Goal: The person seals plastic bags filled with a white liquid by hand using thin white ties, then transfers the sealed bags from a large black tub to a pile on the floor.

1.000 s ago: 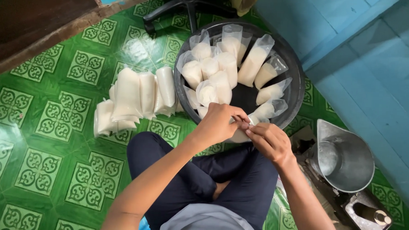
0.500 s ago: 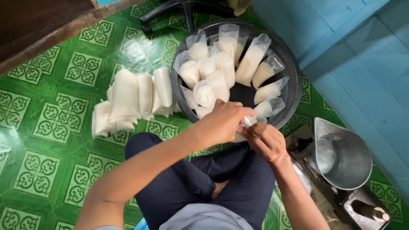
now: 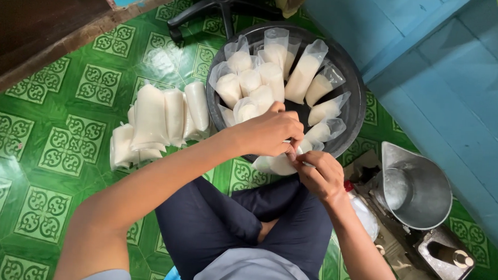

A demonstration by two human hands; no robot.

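Observation:
My left hand [image 3: 271, 132] and my right hand [image 3: 320, 174] meet over a small clear plastic bag of white liquid [image 3: 277, 164], held in front of my lap. Both hands pinch the bag's twisted top between fingers. Just beyond them stands a round black basin [image 3: 354, 108] holding several open-topped bags of the same white liquid [image 3: 273, 74], upright and leaning on each other. To the left of the basin, several closed white bags [image 3: 156, 117] lie in a pile on the green patterned floor.
A metal funnel-shaped scoop [image 3: 415, 187] sits on a small device at my right. A blue wall [image 3: 455, 70] runs along the right. A black chair base [image 3: 223, 6] stands behind the basin, and a dark wooden step [image 3: 37, 33] lies at top left.
My hands have stayed together on the bag and shifted slightly toward the basin's near rim, the fingers working at the bag's top. The view has tilted a little.

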